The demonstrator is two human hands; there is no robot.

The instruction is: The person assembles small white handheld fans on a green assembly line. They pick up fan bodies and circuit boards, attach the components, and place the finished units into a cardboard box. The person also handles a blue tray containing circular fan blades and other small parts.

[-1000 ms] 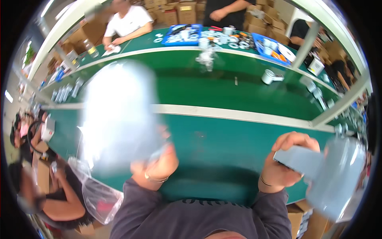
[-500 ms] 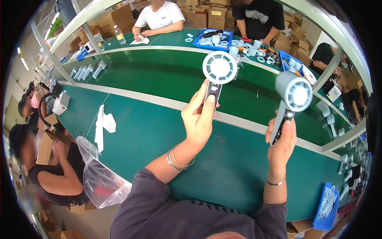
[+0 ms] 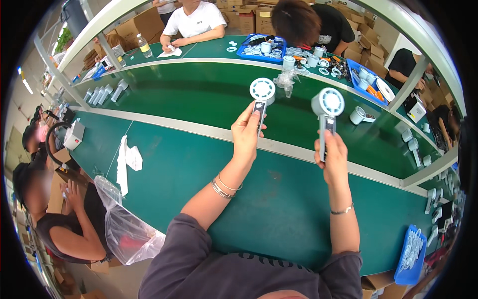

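Two pale blue-grey handheld fans are held up over the green conveyor belt (image 3: 199,99), round vented heads upward. My left hand (image 3: 245,132) is closed around the handle of the left handheld fan (image 3: 262,90), with the thumb on the front of the handle. The right handheld fan (image 3: 329,102) is gripped by its handle in my right hand (image 3: 332,154), its thumb also on the front. The fans are apart from each other. Beyond the right one, another fan (image 3: 358,115) lies on the belt.
A white cloth (image 3: 124,162) lies on the green worktable (image 3: 269,214). Blue trays of parts stand at the far side (image 3: 241,51) and lower right (image 3: 409,256). A metal frame (image 3: 430,172) rises at right. Co-workers sit opposite and at left, beside a clear plastic bag (image 3: 130,231).
My right hand has moved left and farther out with its fan. The left fan has gone slightly outward. A person opposite has bent forward, and the bagged items on the belt stand more in view.
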